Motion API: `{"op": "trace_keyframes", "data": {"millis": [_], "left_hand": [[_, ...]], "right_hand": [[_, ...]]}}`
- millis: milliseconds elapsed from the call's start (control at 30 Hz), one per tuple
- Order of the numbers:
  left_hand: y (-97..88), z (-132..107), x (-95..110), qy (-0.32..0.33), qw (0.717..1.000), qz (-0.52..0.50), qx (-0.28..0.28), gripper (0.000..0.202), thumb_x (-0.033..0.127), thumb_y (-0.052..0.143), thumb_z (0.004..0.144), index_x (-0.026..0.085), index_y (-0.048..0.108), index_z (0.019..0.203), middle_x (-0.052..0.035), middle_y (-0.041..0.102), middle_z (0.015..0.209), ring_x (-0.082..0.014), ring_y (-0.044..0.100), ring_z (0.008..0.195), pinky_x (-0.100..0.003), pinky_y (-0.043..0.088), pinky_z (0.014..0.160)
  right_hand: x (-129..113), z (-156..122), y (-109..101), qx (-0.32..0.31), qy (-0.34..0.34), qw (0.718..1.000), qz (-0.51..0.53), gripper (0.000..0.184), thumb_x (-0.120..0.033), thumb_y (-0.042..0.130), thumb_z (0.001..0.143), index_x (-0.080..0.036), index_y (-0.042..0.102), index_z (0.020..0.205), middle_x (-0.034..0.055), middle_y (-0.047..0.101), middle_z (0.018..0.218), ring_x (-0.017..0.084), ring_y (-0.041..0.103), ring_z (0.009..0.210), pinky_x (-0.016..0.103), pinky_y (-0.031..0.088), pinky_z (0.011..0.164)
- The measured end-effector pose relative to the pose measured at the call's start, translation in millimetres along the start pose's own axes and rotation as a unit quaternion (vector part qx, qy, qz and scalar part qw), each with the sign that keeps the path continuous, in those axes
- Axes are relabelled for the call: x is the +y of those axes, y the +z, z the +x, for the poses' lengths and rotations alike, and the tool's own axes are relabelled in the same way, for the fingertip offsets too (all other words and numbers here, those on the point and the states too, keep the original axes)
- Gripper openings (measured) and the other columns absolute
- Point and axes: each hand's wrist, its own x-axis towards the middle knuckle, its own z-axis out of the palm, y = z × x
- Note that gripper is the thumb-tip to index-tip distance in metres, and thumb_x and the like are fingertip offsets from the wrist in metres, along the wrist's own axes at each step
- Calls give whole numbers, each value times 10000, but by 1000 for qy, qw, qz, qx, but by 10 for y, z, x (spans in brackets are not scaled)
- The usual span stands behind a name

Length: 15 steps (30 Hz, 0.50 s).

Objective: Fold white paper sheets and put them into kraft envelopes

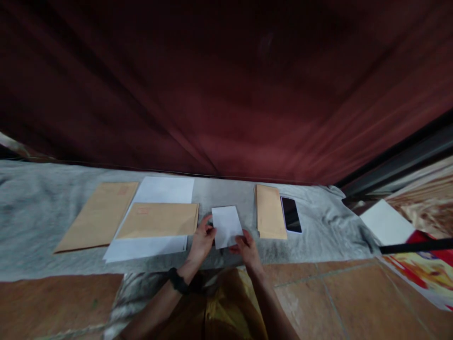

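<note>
A small folded white paper [226, 225] lies on a grey cloth [42, 203] in front of me. My left hand [203, 237] pinches its left edge, fingers closed on it. My right hand [247, 246] grips its lower right corner. A black band sits on my left wrist. To the left lie a brown envelope [158, 220] on white sheets [165, 190] and a larger brown envelope [99, 215]. To the right lie a narrow brown envelope [270, 211] and a black phone [291, 214].
A dark red curtain [226, 94] hangs behind the cloth. Brown floor tiles [339, 293] lie to the right, with a white sheet [386, 222], a black rod [415, 246] and a colourful printed sheet [424, 271] at far right.
</note>
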Motion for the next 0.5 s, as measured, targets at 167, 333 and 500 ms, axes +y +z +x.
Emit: {"op": "trace_keyframes", "data": {"millis": [167,333,500], "left_hand": [[-39,-40,7,101,978,178,39,469,183,564,857,180,578,1326,-41,693,928,-191,683,818,-345,565,795],[118,-317,-2,280,890,356,53,468,189,431,968,170,526,1426,-167,584,1408,-276,561,1315,-456,469,1101],[306,-389,-33,304,811,500,16,520,281,443,1006,156,451,1510,-186,359,1635,-330,325,1521,-556,326,1208]], "right_hand": [[-48,47,-84,-21,67,997,-8,521,-412,567,809,-169,582,1271,-7,641,652,217,656,526,361,593,495],[-87,-41,-115,-37,26,997,-69,529,-386,538,849,-144,548,1319,-4,659,668,205,664,542,330,587,512],[-144,-148,-134,-45,-39,985,-162,485,-376,487,916,-111,566,1314,-5,659,626,175,614,479,274,517,478]]}}
